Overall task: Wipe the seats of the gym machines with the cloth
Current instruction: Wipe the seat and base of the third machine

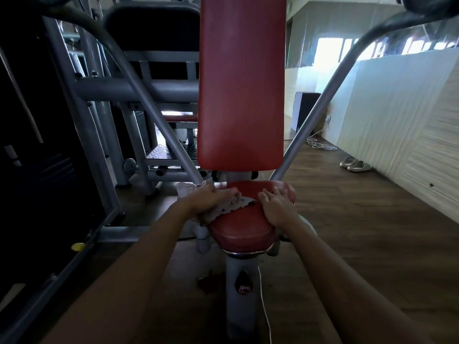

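Nearest us, a grey support post (239,281) carries the red padded seat (242,225), with a white cable (264,309) hanging beside the post. On the seat's left edge we see the left hand (214,197) pressing a pale patterned cloth (229,206) with flattened fingers; the cloth spills over that edge. The right hand (278,207) lies flat along the seat's right edge, fingers straight and holding nothing. Behind stands the upright red backrest (241,83). Beyond, a pair of slippers (355,165) sits by the wall.
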The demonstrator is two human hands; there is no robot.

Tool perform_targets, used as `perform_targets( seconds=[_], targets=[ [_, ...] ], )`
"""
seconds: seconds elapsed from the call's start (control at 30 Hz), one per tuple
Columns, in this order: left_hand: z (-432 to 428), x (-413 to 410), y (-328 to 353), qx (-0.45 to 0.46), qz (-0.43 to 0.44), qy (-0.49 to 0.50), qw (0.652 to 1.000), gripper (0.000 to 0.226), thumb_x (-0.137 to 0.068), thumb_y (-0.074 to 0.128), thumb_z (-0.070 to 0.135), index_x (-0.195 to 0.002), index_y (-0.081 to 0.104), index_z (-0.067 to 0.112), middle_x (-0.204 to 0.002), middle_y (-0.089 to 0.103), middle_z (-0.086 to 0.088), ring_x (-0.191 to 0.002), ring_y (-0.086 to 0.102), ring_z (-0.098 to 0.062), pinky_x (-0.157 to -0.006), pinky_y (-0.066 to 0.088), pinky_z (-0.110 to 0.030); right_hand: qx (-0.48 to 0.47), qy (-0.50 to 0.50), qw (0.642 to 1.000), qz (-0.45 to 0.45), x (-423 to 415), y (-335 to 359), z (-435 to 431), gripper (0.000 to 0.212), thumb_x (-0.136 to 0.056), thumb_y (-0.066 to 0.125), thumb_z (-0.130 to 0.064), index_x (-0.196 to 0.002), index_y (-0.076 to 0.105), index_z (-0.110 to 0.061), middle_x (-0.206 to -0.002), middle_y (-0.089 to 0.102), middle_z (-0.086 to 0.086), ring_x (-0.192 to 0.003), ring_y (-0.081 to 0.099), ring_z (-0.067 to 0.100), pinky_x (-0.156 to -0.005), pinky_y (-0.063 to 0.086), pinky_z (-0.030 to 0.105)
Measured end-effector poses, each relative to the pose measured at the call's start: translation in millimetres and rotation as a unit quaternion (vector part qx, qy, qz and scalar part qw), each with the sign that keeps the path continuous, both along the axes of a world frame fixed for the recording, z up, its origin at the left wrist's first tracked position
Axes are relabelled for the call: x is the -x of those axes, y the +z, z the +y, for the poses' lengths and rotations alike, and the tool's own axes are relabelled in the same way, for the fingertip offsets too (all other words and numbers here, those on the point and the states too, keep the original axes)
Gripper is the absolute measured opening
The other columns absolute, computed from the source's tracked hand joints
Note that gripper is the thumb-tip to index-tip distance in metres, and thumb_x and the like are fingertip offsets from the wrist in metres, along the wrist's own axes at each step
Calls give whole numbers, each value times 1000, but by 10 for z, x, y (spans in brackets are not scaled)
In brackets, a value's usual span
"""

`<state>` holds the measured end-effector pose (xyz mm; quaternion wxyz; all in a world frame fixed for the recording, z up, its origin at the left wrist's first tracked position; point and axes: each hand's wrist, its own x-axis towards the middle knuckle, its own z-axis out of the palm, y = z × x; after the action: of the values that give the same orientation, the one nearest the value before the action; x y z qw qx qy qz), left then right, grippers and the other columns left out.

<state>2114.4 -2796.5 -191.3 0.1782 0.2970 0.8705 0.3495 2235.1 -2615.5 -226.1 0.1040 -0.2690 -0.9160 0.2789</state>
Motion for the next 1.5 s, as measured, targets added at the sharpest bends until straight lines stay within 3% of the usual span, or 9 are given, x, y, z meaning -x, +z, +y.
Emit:
perform_targets(
  seconds=[0.13,0.27,0.37,0.6,0.8,1.03,1.27,1.33,1.5],
  targets=[
    [45,135,-79,-78,12,23,997,47,-98,52,51,-110,66,8,-102,61,-4,-103,62,-21,-94,51,-38,-5,-13,1000,-10,19,-10,15,52,-107,22,-37,-155,32,-18,-166,11,14,-153,-4,38,-122,5,58],
    [173,141,-220,35,95,56,993,63,-80,41,79,-130,49,43,-149,41,-1,-147,27,-28,-120,9,-58,20,-30,999,-22,103,22,41,53,-104,26,-28,-155,30,-15,-166,10,15,-152,-4,40,-122,5,58],
    [178,83,-198,85,105,50,990,84,-79,35,82,-150,34,37,-166,15,-6,-154,-5,-29,-122,-6,-52,36,-49,998,-15,169,19,-21,53,-102,25,-28,-152,37,-14,-166,11,15,-152,-7,40,-120,3,62],
    [195,206,-213,35,110,88,989,47,-97,51,51,-126,63,16,-129,64,-10,-122,56,-31,-100,41,-37,32,-67,997,9,130,29,-128,50,-102,30,-26,-150,40,-17,-167,9,12,-152,-9,38,-119,0,61],
    [127,154,-216,51,254,64,964,30,-103,46,26,-111,66,6,-99,66,-11,-105,62,-33,-86,45,-34,42,-73,996,15,119,24,-134,51,-102,32,-28,-152,38,-18,-167,12,11,-153,-9,37,-120,-2,61],
    [-433,-145,-512,-260,191,206,924,29,-103,41,16,-99,66,4,-90,69,-10,-83,61,-22,-70,39,-31,56,-76,995,35,103,-1,-115,51,-101,36,-29,-151,41,-18,-165,19,10,-153,-4,36,-121,1,61],
    [-905,-515,-864,-369,-12,300,880,30,-104,38,21,-101,67,12,-94,72,-7,-91,68,-21,-81,55,-39,-56,45,991,110,52,162,-261,28,-94,52,-24,-109,75,-25,-120,71,-2,-115,62,23,-109,40,43],
    [-952,-615,-983,-356,-12,315,880,29,-104,39,24,-103,66,14,-95,71,-6,-92,68,-21,-81,56,-39,-50,146,987,43,12,279,-449,29,-99,54,-30,-123,70,-27,-129,65,-10,-122,56,16,-109,36,31],
    [-937,-806,-1126,-386,-55,321,863,27,-106,38,22,-105,65,16,-95,71,-5,-92,69,-18,-76,55,-32,-111,181,972,-97,31,225,-680,44,-105,32,-46,-148,41,-43,-163,26,-6,-151,20,34,-122,10,53]
  ],
)
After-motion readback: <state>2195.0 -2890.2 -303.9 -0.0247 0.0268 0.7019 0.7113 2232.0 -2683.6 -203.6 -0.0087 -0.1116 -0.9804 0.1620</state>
